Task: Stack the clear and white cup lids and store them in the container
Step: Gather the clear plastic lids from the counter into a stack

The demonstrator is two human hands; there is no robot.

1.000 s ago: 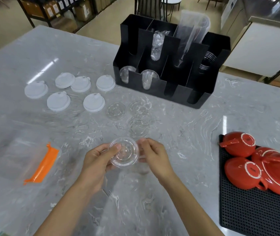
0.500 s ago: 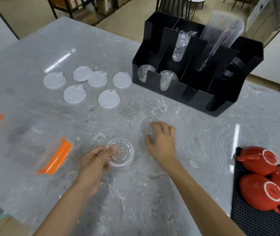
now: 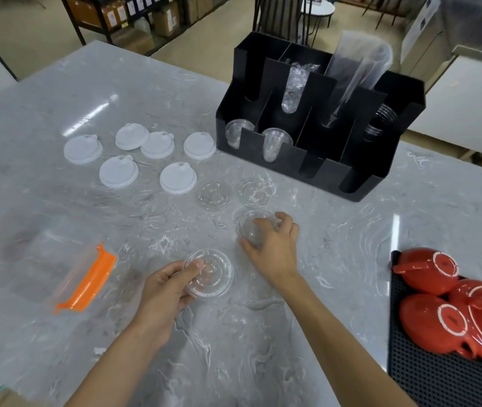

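So the left hand is gripping a clear lid stack just above the marble table, thumb on top. The right hand has its fingers curled over another clear lid lying on the table. Two more clear lids sit just beyond, six white lids to their left, and the black organizer behind.

Single head camera looked forward and down, close over desk; forearms entered from bottom edge; wide-angle.
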